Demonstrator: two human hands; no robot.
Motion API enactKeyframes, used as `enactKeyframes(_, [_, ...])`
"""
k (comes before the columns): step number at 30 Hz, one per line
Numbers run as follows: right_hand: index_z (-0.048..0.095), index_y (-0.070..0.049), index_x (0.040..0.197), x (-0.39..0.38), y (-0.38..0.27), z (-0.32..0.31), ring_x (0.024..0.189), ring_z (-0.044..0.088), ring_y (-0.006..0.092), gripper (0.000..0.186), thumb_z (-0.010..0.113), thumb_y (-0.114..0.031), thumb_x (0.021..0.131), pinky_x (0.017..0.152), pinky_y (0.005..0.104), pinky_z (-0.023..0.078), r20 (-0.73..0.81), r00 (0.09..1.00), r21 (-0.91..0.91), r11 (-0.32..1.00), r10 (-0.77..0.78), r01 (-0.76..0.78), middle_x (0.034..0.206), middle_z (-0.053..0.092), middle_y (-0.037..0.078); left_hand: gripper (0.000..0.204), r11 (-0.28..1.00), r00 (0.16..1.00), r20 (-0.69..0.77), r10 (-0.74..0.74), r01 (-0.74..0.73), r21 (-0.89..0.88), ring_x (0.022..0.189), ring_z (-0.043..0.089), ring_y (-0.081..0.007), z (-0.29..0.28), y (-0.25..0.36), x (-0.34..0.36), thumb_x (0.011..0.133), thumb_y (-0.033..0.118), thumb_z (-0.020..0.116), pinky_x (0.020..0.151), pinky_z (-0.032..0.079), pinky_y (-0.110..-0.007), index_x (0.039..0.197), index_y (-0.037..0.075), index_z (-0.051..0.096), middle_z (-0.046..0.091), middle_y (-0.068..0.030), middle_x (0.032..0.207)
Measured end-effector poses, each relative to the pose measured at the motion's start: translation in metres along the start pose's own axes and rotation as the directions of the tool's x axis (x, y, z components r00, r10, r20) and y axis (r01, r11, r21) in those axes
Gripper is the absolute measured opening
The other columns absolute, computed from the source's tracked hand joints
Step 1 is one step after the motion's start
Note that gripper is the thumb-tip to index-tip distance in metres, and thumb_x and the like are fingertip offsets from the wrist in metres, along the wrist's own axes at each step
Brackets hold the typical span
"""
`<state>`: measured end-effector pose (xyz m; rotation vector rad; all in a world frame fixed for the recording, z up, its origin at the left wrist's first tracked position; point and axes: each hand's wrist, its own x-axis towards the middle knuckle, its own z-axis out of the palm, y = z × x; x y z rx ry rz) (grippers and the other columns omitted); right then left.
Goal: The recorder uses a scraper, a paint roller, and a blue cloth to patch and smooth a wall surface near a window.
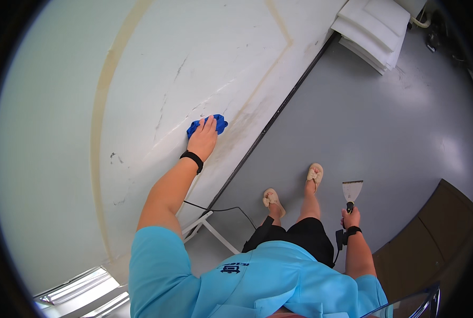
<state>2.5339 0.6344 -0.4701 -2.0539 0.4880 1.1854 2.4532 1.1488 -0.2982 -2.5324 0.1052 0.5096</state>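
My left hand (202,142) presses a crumpled blue cloth (221,125) flat against a white wall (141,79). Its fingers lie over the cloth and hide part of it. Dark scuffs and a brownish smudge mark the wall around the cloth. Down at my right side, over the floor, my right hand (351,218) is closed around the dark handle of a scraper (352,191). The scraper's wide metal blade points away from me and touches nothing.
Tan tape strips (99,106) run along the wall, with a black skirting strip (268,124) at its foot. White panels (374,29) lean at the far right. A brown cabinet (427,238) stands at right. A white metal frame (218,236) and a black cable (226,209) are near my legs.
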Motion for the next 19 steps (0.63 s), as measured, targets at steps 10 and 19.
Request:
enactKeyframes(10, [0.04, -0.005, 0.081, -0.015, -0.084, 0.019, 0.058, 0.053, 0.0156, 0.022, 0.058, -0.005, 0.07, 0.049, 0.028, 0.047, 0.291, 0.948, 0.633, 0.769, -0.13, -0.088, 0.071, 0.05, 0.007, 0.037, 0.21, 0.922, 0.246, -0.298, 0.314, -0.926, 0.096, 0.042, -0.0326, -0.016, 0.084, -0.029, 0.068, -0.007, 0.044, 0.086, 0.035, -0.034, 0.103, 0.005, 0.044, 0.043, -0.0174, 0.1])
enactKeyframes(19, [0.045, -0.005, 0.082, -0.085, -0.141, 0.077, 0.075, 0.049, 0.012, 0.017, 0.058, -0.005, 0.071, 0.067, 0.0264, 0.042, 0.57, 0.744, 0.485, 0.874, -0.348, 0.036, 0.089, 0.049, 0.004, 0.033, 0.074, 0.964, 0.206, -0.167, 0.221, -0.973, 0.089, 0.05, -0.0244, -0.079, 0.172, -0.058, 0.064, 0.007, 0.064, 0.078, 0.04, -0.035, 0.09, 0.007, 0.044, 0.049, -0.0101, 0.095])
